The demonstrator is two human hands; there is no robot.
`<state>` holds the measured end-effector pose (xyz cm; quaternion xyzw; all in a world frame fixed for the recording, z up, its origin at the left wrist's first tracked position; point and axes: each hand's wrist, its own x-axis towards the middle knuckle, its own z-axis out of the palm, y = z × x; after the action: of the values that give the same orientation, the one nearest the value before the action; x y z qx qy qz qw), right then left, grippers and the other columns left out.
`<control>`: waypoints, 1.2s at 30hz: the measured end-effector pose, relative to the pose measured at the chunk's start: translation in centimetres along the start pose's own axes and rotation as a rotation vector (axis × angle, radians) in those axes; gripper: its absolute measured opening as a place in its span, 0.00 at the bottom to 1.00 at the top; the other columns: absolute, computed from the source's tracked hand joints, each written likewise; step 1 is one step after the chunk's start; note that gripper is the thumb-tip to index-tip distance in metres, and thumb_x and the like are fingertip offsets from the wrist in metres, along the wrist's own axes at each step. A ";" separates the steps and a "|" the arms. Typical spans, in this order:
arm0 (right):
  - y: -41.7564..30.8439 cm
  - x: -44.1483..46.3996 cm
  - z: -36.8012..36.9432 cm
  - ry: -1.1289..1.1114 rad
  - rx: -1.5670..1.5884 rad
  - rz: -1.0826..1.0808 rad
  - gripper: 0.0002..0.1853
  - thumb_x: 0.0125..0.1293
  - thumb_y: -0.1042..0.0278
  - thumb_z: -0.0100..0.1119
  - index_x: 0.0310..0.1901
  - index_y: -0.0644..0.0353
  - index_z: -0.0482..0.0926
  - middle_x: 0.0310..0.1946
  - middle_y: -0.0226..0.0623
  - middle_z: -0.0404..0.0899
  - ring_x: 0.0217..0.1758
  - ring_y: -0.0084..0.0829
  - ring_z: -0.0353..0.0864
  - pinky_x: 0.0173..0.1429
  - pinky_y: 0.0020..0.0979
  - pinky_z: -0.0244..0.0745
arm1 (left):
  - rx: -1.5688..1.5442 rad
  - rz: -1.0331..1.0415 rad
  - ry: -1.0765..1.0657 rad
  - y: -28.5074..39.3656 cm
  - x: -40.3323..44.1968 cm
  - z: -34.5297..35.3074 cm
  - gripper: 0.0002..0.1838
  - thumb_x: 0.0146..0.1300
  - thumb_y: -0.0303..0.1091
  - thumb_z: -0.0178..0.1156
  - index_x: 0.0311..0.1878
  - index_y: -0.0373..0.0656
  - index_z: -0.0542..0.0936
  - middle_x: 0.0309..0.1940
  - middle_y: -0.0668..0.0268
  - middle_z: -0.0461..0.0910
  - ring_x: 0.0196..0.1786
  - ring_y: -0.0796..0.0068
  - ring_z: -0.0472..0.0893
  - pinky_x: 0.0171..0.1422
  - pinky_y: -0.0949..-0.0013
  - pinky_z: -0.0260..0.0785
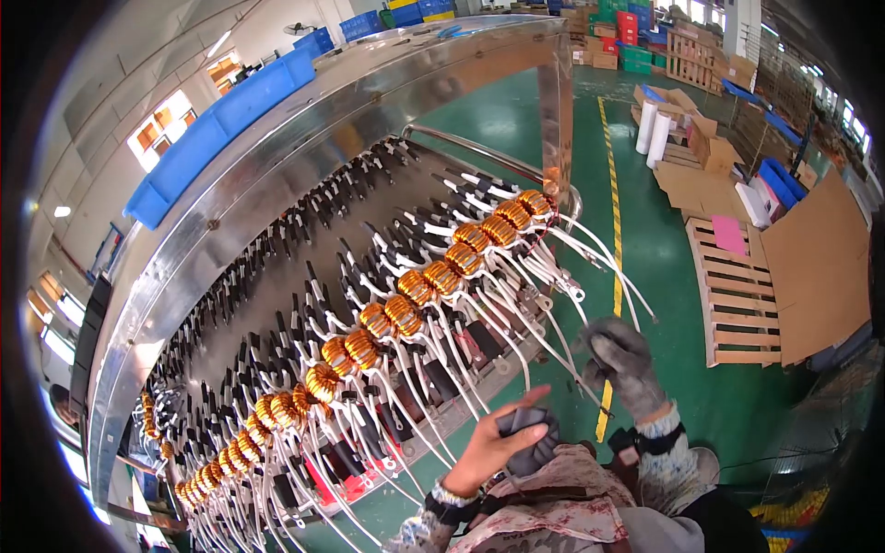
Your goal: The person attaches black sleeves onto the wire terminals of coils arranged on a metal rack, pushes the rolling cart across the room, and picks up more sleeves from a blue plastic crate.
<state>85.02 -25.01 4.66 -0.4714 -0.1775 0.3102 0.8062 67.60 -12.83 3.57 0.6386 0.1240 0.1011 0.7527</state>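
Observation:
My left hand (493,444) is bare and wraps round a crumpled dark grey glove (533,444), close in front of my apron (572,488). To its right and higher, my right hand (625,364) wears a similar grey glove, its fingers curled; whether anything is in them is hidden. White lead wires (558,341) with metal ends run close to the right hand. They come from a long row of copper-wound ring coils (404,315) along the rack's edge. Black-sleeved wire ends (313,276) stick up behind the coils.
A metal frame (369,92) rises over the rack, with a blue bin (221,129) on top. On the green floor run a yellow-black tape line (613,212), a wooden pallet (742,304) and cardboard (820,276) at right. Part of a person (63,404) shows at far left.

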 end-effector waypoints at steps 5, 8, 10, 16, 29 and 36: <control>10.4 4.3 -6.2 -0.230 -0.820 -0.132 0.14 0.62 0.69 0.49 0.48 0.63 0.72 0.35 0.38 0.75 0.33 0.29 0.75 0.36 0.28 0.71 | -0.405 -0.194 -0.014 -2.9 3.9 1.0 0.21 0.58 0.34 0.59 0.53 0.37 0.69 0.41 0.70 0.76 0.40 0.83 0.75 0.49 0.76 0.67; 8.5 3.7 -3.9 -0.372 -0.779 -0.073 0.18 0.59 0.72 0.48 0.52 0.62 0.69 0.47 0.46 0.71 0.48 0.45 0.72 0.52 0.37 0.67 | -0.463 -0.183 0.042 -2.3 3.9 1.1 0.16 0.59 0.34 0.59 0.48 0.39 0.72 0.36 0.69 0.77 0.38 0.80 0.76 0.45 0.73 0.71; 8.6 3.5 -3.1 -0.388 -1.012 -0.544 0.16 0.61 0.71 0.46 0.51 0.63 0.69 0.48 0.48 0.71 0.47 0.46 0.73 0.51 0.37 0.68 | -0.488 -0.235 0.041 -2.1 3.4 0.4 0.14 0.59 0.34 0.58 0.46 0.39 0.73 0.37 0.67 0.78 0.38 0.80 0.76 0.45 0.73 0.70; 10.5 3.0 -1.2 0.036 -0.947 -0.317 0.16 0.58 0.68 0.52 0.48 0.65 0.70 0.45 0.51 0.71 0.45 0.47 0.73 0.45 0.41 0.69 | -0.483 -0.215 0.081 -2.2 3.1 1.1 0.15 0.58 0.33 0.59 0.47 0.38 0.73 0.37 0.68 0.78 0.37 0.80 0.77 0.46 0.75 0.69; 10.6 4.0 1.3 0.045 -0.839 -0.442 0.16 0.60 0.69 0.54 0.46 0.69 0.72 0.34 0.49 0.75 0.34 0.38 0.76 0.39 0.33 0.70 | -0.323 -0.257 0.301 -2.9 0.6 0.4 0.12 0.58 0.33 0.59 0.43 0.37 0.74 0.32 0.70 0.77 0.34 0.84 0.76 0.38 0.79 0.69; 9.4 2.8 1.1 -0.024 -0.755 -0.285 0.17 0.61 0.68 0.53 0.49 0.70 0.71 0.35 0.48 0.75 0.36 0.37 0.75 0.43 0.31 0.70 | -0.304 -0.272 0.332 -3.2 0.5 0.7 0.13 0.58 0.35 0.60 0.43 0.38 0.74 0.30 0.71 0.77 0.31 0.85 0.75 0.37 0.79 0.68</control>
<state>83.33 -19.00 -2.98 -0.7014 -0.3520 0.1140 0.6092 68.24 -13.89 0.53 0.4705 0.3140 0.1196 0.8159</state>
